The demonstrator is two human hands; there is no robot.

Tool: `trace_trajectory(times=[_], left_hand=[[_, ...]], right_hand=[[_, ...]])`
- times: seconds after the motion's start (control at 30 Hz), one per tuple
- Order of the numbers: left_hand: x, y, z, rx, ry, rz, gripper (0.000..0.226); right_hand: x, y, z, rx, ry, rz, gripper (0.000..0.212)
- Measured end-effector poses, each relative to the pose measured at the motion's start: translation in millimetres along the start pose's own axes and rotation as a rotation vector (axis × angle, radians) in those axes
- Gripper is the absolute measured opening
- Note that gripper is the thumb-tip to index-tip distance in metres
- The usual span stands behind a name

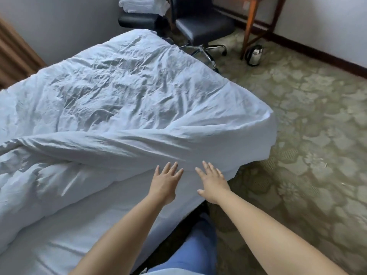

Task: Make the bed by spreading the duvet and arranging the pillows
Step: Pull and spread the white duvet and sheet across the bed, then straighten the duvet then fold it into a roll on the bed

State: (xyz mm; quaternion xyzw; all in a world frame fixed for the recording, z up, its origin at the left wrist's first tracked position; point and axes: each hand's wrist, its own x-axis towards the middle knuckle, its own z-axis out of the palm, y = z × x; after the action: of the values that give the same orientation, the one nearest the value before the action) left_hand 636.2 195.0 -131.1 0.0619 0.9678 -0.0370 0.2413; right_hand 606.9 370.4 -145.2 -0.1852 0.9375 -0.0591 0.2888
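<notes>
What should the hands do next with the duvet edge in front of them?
Probably take hold of the duvet edge and draw it down the bed. Both the left hand and the right hand reach out open at its folded-back edge, holding nothing, and bare sheet shows below it.

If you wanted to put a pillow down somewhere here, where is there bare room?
The bare sheet below the bunched duvet, left of the left hand, is free. So is the carpet right of the right hand. By the office chair and kettle it is crowded.
</notes>
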Motion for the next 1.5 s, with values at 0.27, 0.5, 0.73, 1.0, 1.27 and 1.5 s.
trace_trajectory(times=[0.27,0.5,0.73,1.0,1.27,1.5], left_hand=[[132,27,-3,-0.092,-0.076,-0.041,0.09],[187,24,7,-0.015,-0.097,-0.125,0.109],[235,3,-10,0.136,-0.016,0.017,0.106],[263,25,-121,-0.146,0.463,-0.347,0.073],[259,78,-158,-0.356,0.226,-0.996,0.087],[261,171,-162,-1.568,0.341,-1.196,0.126]], right_hand=[[100,64,-28,-0.095,-0.178,0.01,0.079],[170,95,-39,-0.188,-0.237,-0.018,0.099],[204,117,-49,-0.192,-0.288,-0.137,0.115],[246,141,-130,0.058,-0.108,-0.298,0.038],[281,146,-218,0.107,-0.177,-0.421,0.025],[265,143,-241,0.232,-0.36,-0.542,0.02]])
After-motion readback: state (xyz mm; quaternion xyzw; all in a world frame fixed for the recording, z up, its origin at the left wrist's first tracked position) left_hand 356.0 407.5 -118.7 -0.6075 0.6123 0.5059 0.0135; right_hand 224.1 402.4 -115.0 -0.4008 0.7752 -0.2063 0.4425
